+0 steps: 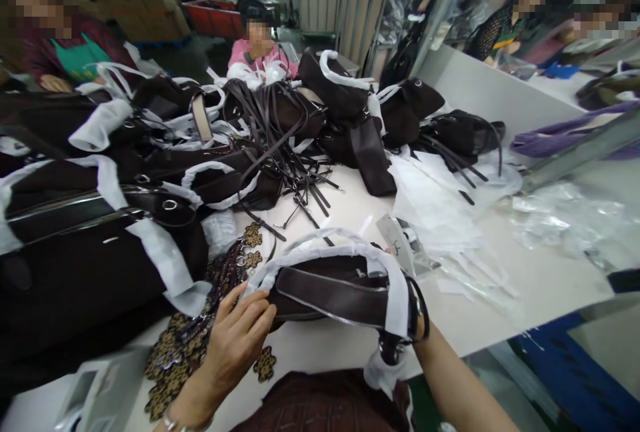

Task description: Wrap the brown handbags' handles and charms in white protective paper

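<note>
"On the near side of the tabletop (325, 350), where's the dark bag (333, 295)?"

"Between both hands, close to the person, its zip (345, 319) facing up."

"And the left hand (243, 335)?"

"Half open, fingers bent over the bag's end, touching the wrapped handle (397, 295). I can't tell whether it grips."

"The right hand (421, 327)?"

"Mostly hidden at the other end, a black strap beside the wrist; its grip I can't tell."

"Which step, then?"

"Steadying or adjusting the bag, I'd judge. Moving it calls for support at both ends, wrapping clear of the zip."
</note>
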Demonstrator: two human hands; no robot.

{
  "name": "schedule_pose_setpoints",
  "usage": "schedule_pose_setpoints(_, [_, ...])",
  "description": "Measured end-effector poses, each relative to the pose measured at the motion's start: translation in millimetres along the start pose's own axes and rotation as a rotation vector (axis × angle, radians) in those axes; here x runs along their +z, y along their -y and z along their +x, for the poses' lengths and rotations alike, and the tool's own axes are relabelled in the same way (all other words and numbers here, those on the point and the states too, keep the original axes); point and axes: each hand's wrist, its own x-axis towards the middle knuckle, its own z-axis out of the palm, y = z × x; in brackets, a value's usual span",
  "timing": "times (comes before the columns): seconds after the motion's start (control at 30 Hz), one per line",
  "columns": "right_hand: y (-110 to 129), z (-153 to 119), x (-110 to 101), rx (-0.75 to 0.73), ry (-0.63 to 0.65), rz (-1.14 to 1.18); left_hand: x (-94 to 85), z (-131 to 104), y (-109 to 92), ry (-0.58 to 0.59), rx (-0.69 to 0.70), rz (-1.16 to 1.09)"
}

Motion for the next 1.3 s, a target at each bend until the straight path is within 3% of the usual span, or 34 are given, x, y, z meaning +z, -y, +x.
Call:
schedule_pose_setpoints(0.1, [-8.0, 27.0, -6.0, 0.074, -0.045, -0.055, 15.6, -7.1, 3.8, 0.115, -0.066, 0.041])
schedule_pose_setpoints(0.2, [-24.2, 42.4, -25.9, 0.124, -0.272, -0.079, 32.4, -6.5, 4.5, 0.171, -0.102, 0.073])
schedule_pose_setpoints(0.27, [-23.3, 41.7, -39.1, 0.063, -0.452, -0.101, 40.0, -2.2, 2.3, 0.206, -0.106, 0.053])
schedule_pose_setpoints(0.33, [-5.8, 34.8, -42.6, -0.074, -0.514, -0.204, 44.6, 3.0, -1.8, 0.24, -0.101, 0.024])
schedule_pose_setpoints(0.4, [24.1, 26.5, -31.7, -0.199, -0.423, -0.389, 47.8, 8.1, -6.9, 0.259, -0.102, 0.013])
schedule_pose_setpoints(0.53, [78.0, 23.4, 21.4, -0.41, 0.03, -0.763, 55.1, 18.7, -15.8, 0.27, -0.122, 0.052])
schedule_pose_setpoints(0.63, [86.3, 37.4, 60.5, -0.444, 0.326, -1.051, 61.1, 28.8, -19.7, 0.314, -0.19, 0.126])
schedule_pose_setpoints(0.7, [80.1, 49.5, 77.2, -0.395, 0.413, -1.266, 63.1, 35.8, -21.7, 0.351, -0.246, 0.173])
schedule_pose_setpoints(0.87, [64.7, 68.1, 87.9, -0.409, 0.456, -1.567, 59.9, 44.3, -25.8, 0.433, -0.281, 0.254])
schedule_pose_setpoints(1.07, [59.7, 70.6, 80.2, -0.358, 0.576, -1.565, 58.1, 37.1, -28.5, 0.469, -0.28, 0.229])
schedule_pose_setpoints(1.17, [57.6, 68.0, 80.6, -0.388, 0.486, -1.589, 54.1, 31.0, -37.4, 0.463, -0.226, 0.175])
schedule_pose_setpoints(1.3, [58.2, 61.2, 84.7, -0.491, 0.271, -1.62, 38.0, 12.6, -57.9, 0.431, 0.011, -0.043])
